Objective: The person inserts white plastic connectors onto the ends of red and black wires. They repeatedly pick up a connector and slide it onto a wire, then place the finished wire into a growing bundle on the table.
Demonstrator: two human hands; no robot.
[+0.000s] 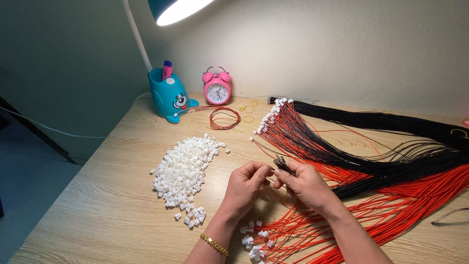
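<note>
Lying nearest the camera, a scatter of finished red wires with white connector ends [254, 242] crossed the wooden table [112, 205] beneath the forearms, and a gold bracelet [214, 244] circled the left wrist. Just above, the left hand [245, 188] and the right hand [304, 185] met fingertip to fingertip. The right hand pinched a small bunch of wire ends with metal terminals [281, 163], which stuck up above its thumb, while the left thumb and forefinger were pressed together on something too small to make out, right beside that bunch. Left of the hands sat a pile of white plastic connector housings [185, 171]. To the right, long red and black wire bundles [391, 166] fanned across the table, their white-tipped ends [271, 115] pointing toward the wall. Farther back lay a coiled red wire [224, 118] and yellow rubber bands [249, 110]. Against the wall stood a pink alarm clock [217, 88] and a blue cartoon pen holder [168, 95], with a desk lamp [178, 10] shining overhead.
</note>
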